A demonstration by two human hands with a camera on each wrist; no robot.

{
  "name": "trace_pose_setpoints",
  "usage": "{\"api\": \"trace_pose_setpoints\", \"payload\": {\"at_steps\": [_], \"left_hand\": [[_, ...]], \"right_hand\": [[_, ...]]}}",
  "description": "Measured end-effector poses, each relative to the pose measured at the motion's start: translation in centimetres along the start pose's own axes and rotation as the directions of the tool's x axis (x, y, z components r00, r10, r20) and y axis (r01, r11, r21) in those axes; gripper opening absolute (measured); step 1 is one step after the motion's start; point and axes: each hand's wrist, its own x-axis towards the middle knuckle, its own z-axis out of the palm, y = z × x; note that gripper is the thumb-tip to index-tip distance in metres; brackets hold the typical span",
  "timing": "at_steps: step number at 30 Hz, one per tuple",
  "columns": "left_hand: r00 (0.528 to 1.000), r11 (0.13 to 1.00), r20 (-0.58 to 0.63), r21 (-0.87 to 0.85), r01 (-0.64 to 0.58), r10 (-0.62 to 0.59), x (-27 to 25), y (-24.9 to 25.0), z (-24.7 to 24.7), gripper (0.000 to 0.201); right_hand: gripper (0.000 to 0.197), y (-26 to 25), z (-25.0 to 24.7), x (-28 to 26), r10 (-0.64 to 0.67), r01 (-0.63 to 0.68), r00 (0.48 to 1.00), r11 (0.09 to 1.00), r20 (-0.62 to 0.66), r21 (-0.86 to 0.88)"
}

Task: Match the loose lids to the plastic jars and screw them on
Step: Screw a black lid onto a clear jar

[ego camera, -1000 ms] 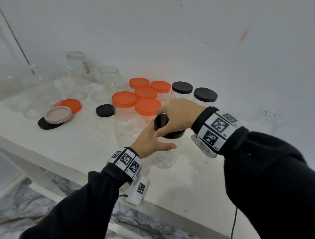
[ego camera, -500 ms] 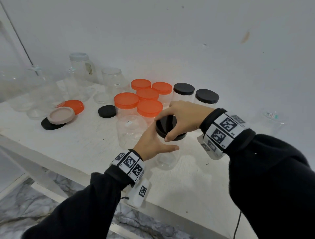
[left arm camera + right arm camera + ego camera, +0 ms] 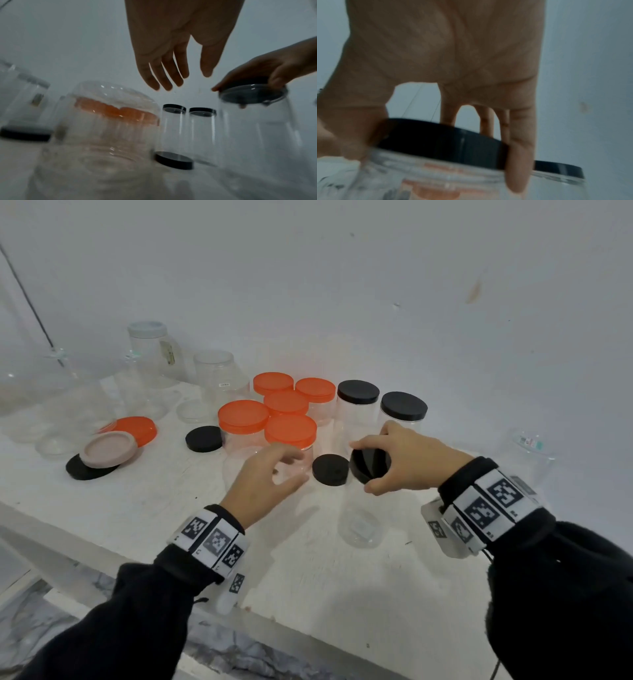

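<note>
My right hand (image 3: pixel 363 469) grips a black lid (image 3: pixel 371 463) from above, fingers curled round its rim, on the mouth of a clear plastic jar (image 3: pixel 359 525) standing on the white table (image 3: pixel 308 570). The right wrist view shows that lid (image 3: pixel 445 142) sitting slightly tilted on the jar's threaded neck (image 3: pixel 436 174). My left hand (image 3: pixel 291 465) hovers open and holds nothing, just left of that jar, above a lidless clear jar (image 3: pixel 239 470). Its fingers (image 3: pixel 164 75) hang straight. A loose black lid (image 3: pixel 330 470) lies between the two jars.
Several orange-lidded jars (image 3: pixel 291 429) and two black-lidded jars (image 3: pixel 358 393) stand behind my hands. Further left lie a black lid (image 3: pixel 203 438), an orange lid (image 3: pixel 140 428), and a beige lid (image 3: pixel 109 448) resting on a black one (image 3: pixel 82 472). Clear open containers (image 3: pixel 219 371) line the back left.
My left hand has let go of the jar and moved left, opening above the lidless jar. My right hand keeps its grip on the black lid.
</note>
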Motion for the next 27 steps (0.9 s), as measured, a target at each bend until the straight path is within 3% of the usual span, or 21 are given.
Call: {"api": "trace_pose_setpoints", "payload": {"at_steps": [5, 10, 17, 20, 23, 27], "left_hand": [[0.989, 0.955, -0.093, 0.286, -0.082, 0.113, 2.2, -3.0, -0.2, 0.029], [0.999, 0.886, -0.045, 0.464, 0.017, 0.004, 3.8, -5.4, 0.4, 0.045], [0.992, 0.846, 0.017, 0.524, 0.098, -0.126, 4.0, -6.1, 1.0, 0.047], [0.991, 0.847, 0.028, 0.524, 0.095, -0.128, 3.8, -6.4, 1.0, 0.045], [0.991, 0.844, 0.031, 0.528, 0.093, -0.128, 3.7, -6.4, 0.9, 0.064], [0.990, 0.841, 0.040, 0.533, 0.092, -0.133, 3.8, -6.0, 0.9, 0.063]], "right_hand": [[0.088, 3.4, 1.5, -0.6, 0.150, -0.163, 0.984, 0.977, -0.101, -0.138], [0.082, 7.4, 3.2, -0.4, 0.289, -0.334, 0.911, 0.936, -0.294, -0.114], [0.071, 11.3, 5.1, 1.2, 0.274, -0.330, 0.818, 0.944, -0.506, -0.021], [0.068, 11.9, 5.2, 1.9, 0.277, -0.322, 0.797, 0.947, -0.537, 0.012], [0.067, 12.4, 5.0, 2.7, 0.287, -0.323, 0.788, 0.946, -0.545, 0.030], [0.068, 13.1, 4.6, 3.7, 0.316, -0.353, 0.790, 0.935, -0.525, 0.031]]}}
